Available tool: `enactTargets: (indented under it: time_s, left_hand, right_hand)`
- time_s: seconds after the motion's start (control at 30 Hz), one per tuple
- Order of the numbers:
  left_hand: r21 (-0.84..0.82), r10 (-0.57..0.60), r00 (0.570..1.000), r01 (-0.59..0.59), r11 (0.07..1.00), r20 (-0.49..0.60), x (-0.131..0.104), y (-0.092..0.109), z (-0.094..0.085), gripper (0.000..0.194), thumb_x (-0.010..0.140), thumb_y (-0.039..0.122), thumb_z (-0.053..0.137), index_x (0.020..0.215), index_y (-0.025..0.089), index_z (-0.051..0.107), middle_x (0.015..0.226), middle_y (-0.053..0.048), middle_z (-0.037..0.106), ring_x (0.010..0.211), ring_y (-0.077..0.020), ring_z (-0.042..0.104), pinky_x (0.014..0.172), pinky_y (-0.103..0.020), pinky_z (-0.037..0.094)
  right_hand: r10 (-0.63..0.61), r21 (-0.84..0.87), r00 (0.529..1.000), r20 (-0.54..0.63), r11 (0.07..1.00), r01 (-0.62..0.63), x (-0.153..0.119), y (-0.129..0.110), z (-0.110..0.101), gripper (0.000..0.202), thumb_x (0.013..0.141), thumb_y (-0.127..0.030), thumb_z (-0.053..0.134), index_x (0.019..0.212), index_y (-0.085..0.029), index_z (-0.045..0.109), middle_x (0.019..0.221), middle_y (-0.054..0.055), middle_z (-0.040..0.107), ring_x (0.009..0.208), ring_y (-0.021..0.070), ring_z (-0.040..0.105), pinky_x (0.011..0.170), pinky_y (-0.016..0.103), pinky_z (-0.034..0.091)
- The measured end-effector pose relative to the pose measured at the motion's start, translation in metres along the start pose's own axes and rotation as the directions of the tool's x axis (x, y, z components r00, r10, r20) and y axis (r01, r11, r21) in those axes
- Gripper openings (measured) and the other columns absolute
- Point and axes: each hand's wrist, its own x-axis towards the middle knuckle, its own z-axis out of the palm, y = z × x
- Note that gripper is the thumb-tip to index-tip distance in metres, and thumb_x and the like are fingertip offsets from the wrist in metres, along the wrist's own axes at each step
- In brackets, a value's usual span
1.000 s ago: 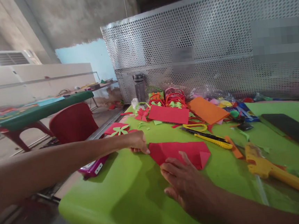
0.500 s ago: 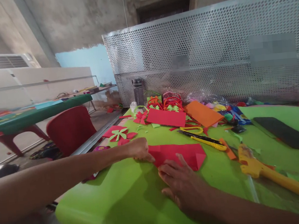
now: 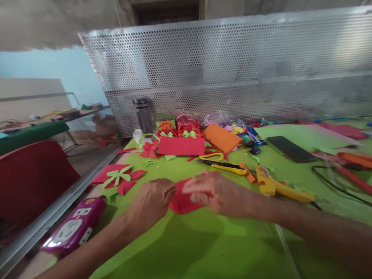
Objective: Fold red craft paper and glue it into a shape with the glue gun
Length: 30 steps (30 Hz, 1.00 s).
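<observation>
A piece of red paper (image 3: pixel 185 200) lies on the green table cover in front of me, partly hidden by both hands. My left hand (image 3: pixel 155 198) has its fingers curled closed on the paper's left edge. From the right, my right hand (image 3: pixel 210 191) reaches over the paper, slightly blurred, fingers stretched out across its top. Beyond the hands are a yellow and black cutter (image 3: pixel 229 167) and yellow-handled scissors (image 3: pixel 212 157). A yellow glue gun (image 3: pixel 279 187) rests to the right of my right hand.
A purple case (image 3: pixel 76 225) lies at the table's left edge, near cut paper flowers (image 3: pixel 117 176). Farther back are a red sheet (image 3: pixel 182 146), an orange sheet (image 3: pixel 221 138) and a bottle (image 3: pixel 143 117). A dark phone (image 3: pixel 290 148) and a black cable are at the right.
The view has turned right, bringing the purple case into fuller sight. My right hand has moved up onto the red paper, which now shows a smaller area between the hands.
</observation>
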Motion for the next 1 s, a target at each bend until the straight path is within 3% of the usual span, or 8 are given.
enactTargets:
  time_s: [0.07, 0.17, 0.23, 0.33, 0.43, 0.63, 0.83, 1.0]
  left_hand:
    - [0.061, 0.037, 0.999, -0.038, 0.997, 0.007, -0.009, 0.0, 0.006, 0.038, 0.091, 0.031, 0.029, 0.082, 0.018, 0.063, 0.082, -0.008, 0.066, 0.072, -0.0184, 0.058, 0.066, -0.028, 0.04]
    - [0.067, 0.039, 0.999, -0.041, 0.997, 0.028, -0.016, -0.007, 0.019, 0.035, 0.089, 0.037, 0.035, 0.095, 0.02, 0.065, 0.105, -0.007, 0.066, 0.093, -0.0242, 0.061, 0.082, -0.033, 0.045]
    - [0.068, 0.07, 0.997, -0.071, 0.995, 0.024, -0.016, -0.013, 0.029, 0.037, 0.087, 0.04, 0.041, 0.111, 0.02, 0.06, 0.124, -0.008, 0.058, 0.112, -0.0276, 0.053, 0.095, -0.038, 0.04]
    - [0.068, 0.09, 0.996, -0.091, 0.994, 0.023, -0.013, -0.022, 0.04, 0.051, 0.083, 0.042, 0.049, 0.128, 0.019, 0.048, 0.135, -0.011, 0.047, 0.123, -0.0294, 0.043, 0.103, -0.044, 0.034]
    - [0.055, 0.137, 0.991, -0.136, 0.989, -0.002, -0.012, -0.033, 0.044, 0.06, 0.081, 0.045, 0.052, 0.133, 0.017, 0.041, 0.133, -0.013, 0.049, 0.122, -0.0295, 0.044, 0.101, -0.045, 0.035]
    - [0.009, 0.164, 0.984, -0.164, 0.986, -0.075, -0.011, -0.055, 0.047, 0.048, 0.086, 0.04, 0.047, 0.131, 0.025, 0.044, 0.117, -0.008, 0.061, 0.105, -0.0247, 0.056, 0.09, -0.039, 0.045]
    - [-0.057, 0.175, 0.976, -0.184, 0.981, -0.133, -0.006, -0.065, 0.046, 0.031, 0.085, 0.04, 0.047, 0.108, 0.025, 0.061, 0.103, -0.007, 0.066, 0.094, -0.0236, 0.059, 0.08, -0.038, 0.048]
    - [-0.088, 0.224, 0.961, -0.24, 0.967, -0.162, -0.005, -0.061, 0.041, 0.023, 0.086, 0.035, 0.049, 0.097, 0.02, 0.063, 0.095, -0.006, 0.067, 0.088, -0.0209, 0.06, 0.076, -0.034, 0.048]
  right_hand:
    - [0.06, 0.028, 0.994, -0.09, 0.998, -0.058, 0.001, 0.007, -0.018, 0.027, 0.091, -0.03, 0.043, 0.101, -0.019, 0.066, 0.109, 0.004, 0.066, 0.099, 0.0162, 0.06, 0.086, 0.029, 0.043]
    - [0.239, 0.002, 0.967, -0.092, 0.971, -0.24, -0.002, 0.024, -0.031, 0.026, 0.087, -0.03, 0.048, 0.101, -0.018, 0.067, 0.101, 0.004, 0.07, 0.09, 0.0177, 0.063, 0.078, 0.028, 0.047]
    - [0.31, -0.059, 0.947, -0.088, 0.947, -0.316, -0.006, 0.037, -0.033, 0.025, 0.086, -0.026, 0.049, 0.1, -0.018, 0.068, 0.099, 0.003, 0.07, 0.089, 0.0191, 0.064, 0.077, 0.03, 0.047]
    - [0.354, -0.089, 0.934, -0.049, 0.93, -0.357, -0.013, 0.053, -0.036, 0.027, 0.084, -0.023, 0.052, 0.107, -0.016, 0.065, 0.106, 0.006, 0.068, 0.094, 0.0202, 0.063, 0.081, 0.031, 0.047]
    - [0.357, -0.093, 0.934, 0.001, 0.93, -0.355, -0.023, 0.06, -0.035, 0.035, 0.08, -0.019, 0.055, 0.115, -0.019, 0.06, 0.116, 0.006, 0.063, 0.102, 0.0202, 0.06, 0.087, 0.033, 0.045]
    - [0.315, -0.247, 0.948, 0.037, 0.922, -0.297, -0.038, 0.062, -0.017, 0.045, 0.078, -0.007, 0.051, 0.12, -0.022, 0.056, 0.123, 0.005, 0.059, 0.115, 0.02, 0.051, 0.097, 0.037, 0.037]
    - [0.296, -0.271, 0.951, 0.086, 0.926, -0.264, -0.039, 0.073, -0.006, 0.039, 0.078, -0.009, 0.057, 0.115, -0.018, 0.059, 0.112, 0.009, 0.064, 0.104, 0.0213, 0.057, 0.091, 0.037, 0.043]
    - [0.271, -0.238, 0.961, 0.064, 0.939, -0.249, -0.044, 0.082, -0.001, 0.035, 0.081, -0.011, 0.053, 0.114, -0.019, 0.059, 0.113, 0.009, 0.064, 0.103, 0.0214, 0.058, 0.09, 0.036, 0.045]
